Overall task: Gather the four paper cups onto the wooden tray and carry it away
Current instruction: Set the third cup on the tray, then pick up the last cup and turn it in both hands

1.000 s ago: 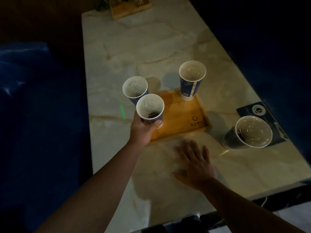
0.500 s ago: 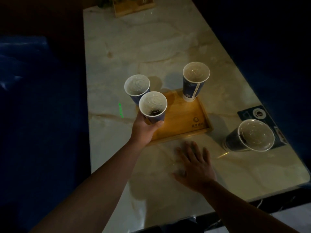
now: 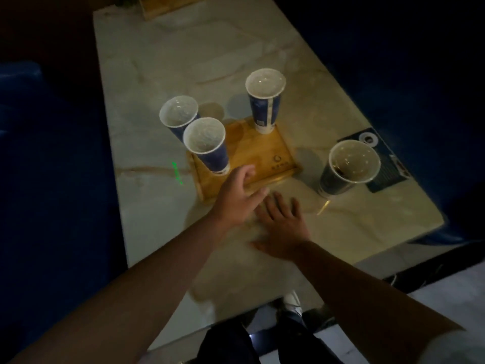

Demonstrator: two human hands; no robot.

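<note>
A wooden tray (image 3: 265, 151) lies on the marble table. Three blue paper cups with clear lids stand on it: one at the near left corner (image 3: 207, 144), one behind that at the far left (image 3: 179, 115), one at the far right corner (image 3: 264, 101). A further cup (image 3: 347, 169) stands on the table to the tray's right, apart from it. My left hand (image 3: 236, 194) hovers over the tray's near edge, fingers loosely apart, holding nothing, just beside the near left cup. My right hand (image 3: 282, 224) lies flat on the table in front of the tray.
A dark printed card (image 3: 385, 166) lies under and behind the right cup near the table's right edge. Another wooden tray (image 3: 162, 6) sits at the far end of the table (image 3: 183, 53). Dark blue seating flanks both sides. A green light streak (image 3: 177, 172) marks the tabletop.
My left hand set the cup it carried down on the tray's near left corner, let go and drew back toward the near edge. My right hand stayed flat on the table.
</note>
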